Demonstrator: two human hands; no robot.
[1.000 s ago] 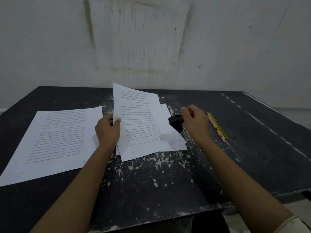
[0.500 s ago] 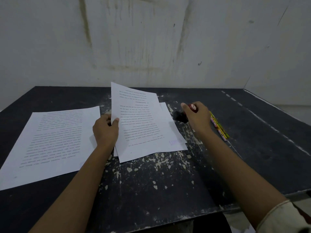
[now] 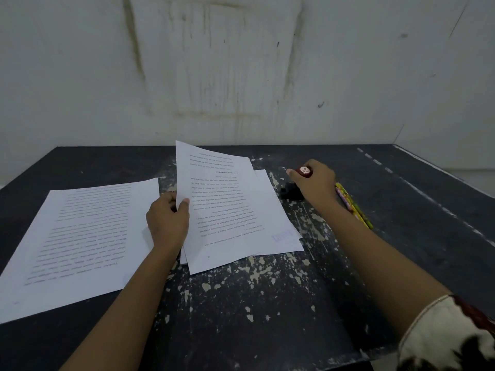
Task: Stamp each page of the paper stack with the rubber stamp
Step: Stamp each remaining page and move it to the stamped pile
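1. Pinching the left edge of the top sheet (image 3: 227,210), the left grip (image 3: 167,223) has its thumb on the printed face, and that edge is raised off the paper stack (image 3: 278,243) lying mid-bench (image 3: 267,303).
2. Just right of the stack, the right grip (image 3: 316,184) curls round the rubber stamp (image 3: 304,171), red cap up and black base down at the bench.
3. A faint blue stamp mark (image 3: 282,235) shows near the stack's near right corner.
4. Left of the stack lies a separate printed pile (image 3: 80,236). Pencils (image 3: 352,207) lie right of the stack, beside the right wrist.
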